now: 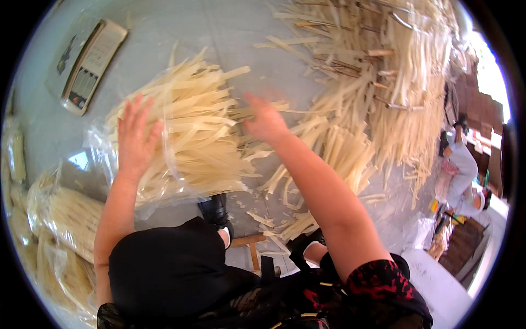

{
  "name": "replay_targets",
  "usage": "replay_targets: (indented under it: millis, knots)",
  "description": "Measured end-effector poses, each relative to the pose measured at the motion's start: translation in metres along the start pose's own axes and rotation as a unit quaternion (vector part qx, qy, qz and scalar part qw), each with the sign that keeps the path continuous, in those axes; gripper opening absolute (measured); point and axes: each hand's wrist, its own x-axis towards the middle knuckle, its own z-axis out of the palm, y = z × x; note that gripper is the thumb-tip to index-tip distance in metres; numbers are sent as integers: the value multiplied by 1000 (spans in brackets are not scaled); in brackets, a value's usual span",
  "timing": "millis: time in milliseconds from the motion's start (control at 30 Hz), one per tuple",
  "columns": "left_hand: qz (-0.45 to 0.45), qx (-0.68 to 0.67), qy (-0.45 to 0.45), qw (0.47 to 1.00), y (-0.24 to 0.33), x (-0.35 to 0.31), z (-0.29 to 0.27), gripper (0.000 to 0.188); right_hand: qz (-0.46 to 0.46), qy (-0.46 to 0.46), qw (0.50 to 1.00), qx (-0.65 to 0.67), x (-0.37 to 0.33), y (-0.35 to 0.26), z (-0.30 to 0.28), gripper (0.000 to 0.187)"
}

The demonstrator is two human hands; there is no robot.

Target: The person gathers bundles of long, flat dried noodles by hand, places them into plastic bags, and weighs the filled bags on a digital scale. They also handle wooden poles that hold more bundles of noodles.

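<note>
**Pale strip bundle half in its clear bag, both hands open on it**

Pale strip bundle [192, 137] on the grey floor [241, 33], its near end inside a clear plastic bag [170, 186]. Left hand [134, 137] flat on the bundle's left side, fingers spread, gripping nothing. Right hand [266, 120] at the bundle's right end, fingers loosely apart, clamped on nothing. Right of the bundle: a large loose heap of strips [378, 82]. Left of the bundle: a scale [93, 63] and filled bags [66, 219]. Likely risks: brittle strips snapping under pressure, more crumbs like those below the bundle; thin bag splitting or sliding off; loose ends catching strays from the heap.
</note>
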Motion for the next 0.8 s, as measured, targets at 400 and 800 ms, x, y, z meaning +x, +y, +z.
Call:
replay_targets:
  millis: [400,800]
  knots:
    - [15,7,-55,998,1,-16,33,42,-77,-166,960,-213,-131,82,-83,18]
    - [21,15,-68,997,6,-17,35,41,-8,-381,908,-174,-229,54,-107,24]
